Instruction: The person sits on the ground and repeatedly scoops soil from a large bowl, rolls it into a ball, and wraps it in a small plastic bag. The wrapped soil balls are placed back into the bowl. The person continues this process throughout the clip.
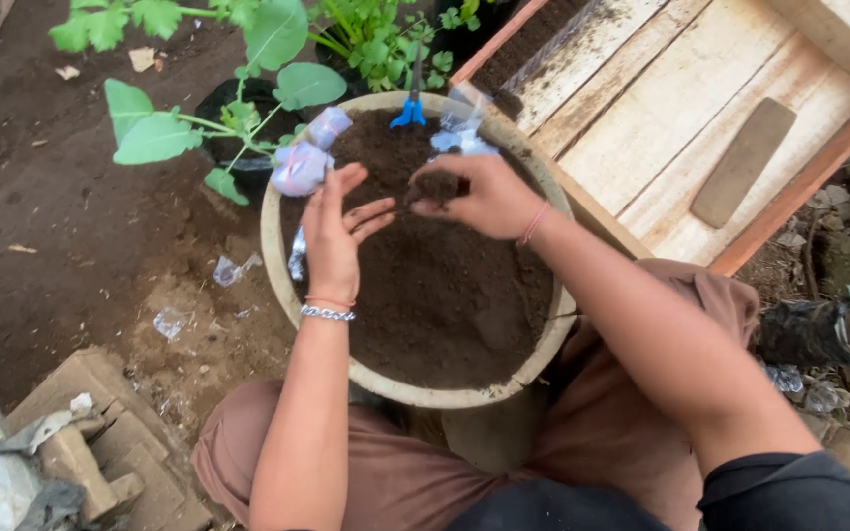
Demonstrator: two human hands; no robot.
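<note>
So we've got the big round pot (277,258) parked right between our knees on the ground, which keeps the soil (445,285) inside it close enough that both arms reach in without stretching. It's filled most of the way with dark, loose dirt.

Our right hand (479,197) is curled over the middle-back of the pot, fingers pinching a little clump of soil (437,185) and holding it just above the surface, so anything that crumbles falls straight back in. Our left hand (334,231) is spread open, palm turned toward the right one, fingers apart and holding nothing. It hovers over the left side of the pot, looks like it's ready to catch or rub dirt.

A few crinkly plastic wraps (302,167) are sitting on the far left rim and more (461,128) on the far side, out of the way of the digging. A small blue tool (410,110) is stuck upright in the soil at the back edge, handy but not in the way.

Leafy seedlings (199,123) in a black bag stand just beyond the pot, and a wooden tray (661,98) lies to the right with a flat brown piece (743,162) resting in it.
</note>
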